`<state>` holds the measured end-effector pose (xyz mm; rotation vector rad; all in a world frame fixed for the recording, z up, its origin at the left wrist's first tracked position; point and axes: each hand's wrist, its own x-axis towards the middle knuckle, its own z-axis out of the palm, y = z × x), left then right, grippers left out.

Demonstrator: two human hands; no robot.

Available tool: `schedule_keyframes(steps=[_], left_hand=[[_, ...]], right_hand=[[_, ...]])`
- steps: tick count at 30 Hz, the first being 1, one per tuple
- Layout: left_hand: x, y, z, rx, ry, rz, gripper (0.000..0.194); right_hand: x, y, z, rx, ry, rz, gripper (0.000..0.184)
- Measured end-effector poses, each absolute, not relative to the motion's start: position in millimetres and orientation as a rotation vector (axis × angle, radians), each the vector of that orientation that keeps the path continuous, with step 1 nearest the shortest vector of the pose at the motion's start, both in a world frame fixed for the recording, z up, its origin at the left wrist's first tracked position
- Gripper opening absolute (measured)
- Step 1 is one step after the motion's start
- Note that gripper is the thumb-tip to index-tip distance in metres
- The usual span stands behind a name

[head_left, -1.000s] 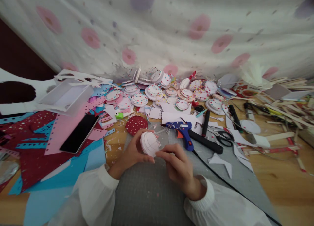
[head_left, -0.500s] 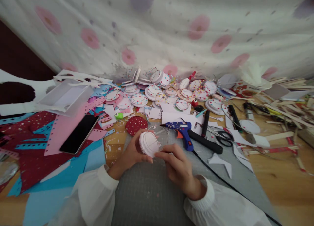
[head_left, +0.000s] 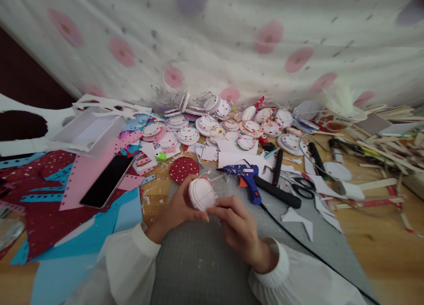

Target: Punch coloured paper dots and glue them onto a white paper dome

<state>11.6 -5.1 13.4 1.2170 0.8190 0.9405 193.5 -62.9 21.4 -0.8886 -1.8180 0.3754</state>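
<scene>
My left hand (head_left: 179, 205) is wrapped round a small white tiered paper disc (head_left: 202, 194), its flat round face tilted up toward me. At the disc's lower right edge, my right hand (head_left: 236, 223) has thumb and fingers pinched together; what lies between the fingertips is too small to make out. A thin pale strand with tiny specks shows along the disc's right side. Just behind the disc lie a dark red, speckled round piece (head_left: 184, 169) and a blue glue gun (head_left: 243, 174), its nozzle pointing left.
A grey cutting mat (head_left: 202, 261) lies beneath my hands. Several tiered paper discs with coloured beads (head_left: 188, 135) crowd the back. To the left are a phone (head_left: 107, 181) and coloured sheets (head_left: 66, 234); to the right, scissors (head_left: 303, 188), the gun's cable (head_left: 291, 238) and wooden sticks (head_left: 380, 183).
The disc has turned and shifted very slightly in my left hand. My right hand stays pinched at its edge, with only a small movement; everything else lies as before.
</scene>
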Motion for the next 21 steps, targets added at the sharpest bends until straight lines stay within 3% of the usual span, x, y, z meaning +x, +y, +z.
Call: schedule_keyframes(steps=[21], left_hand=[[10.2,-4.2,10.2,1.256,0.811,0.931,0.092]], right_hand=[[197.2,-58.9,17.3,-0.888,-1.857,0.302,0.033]])
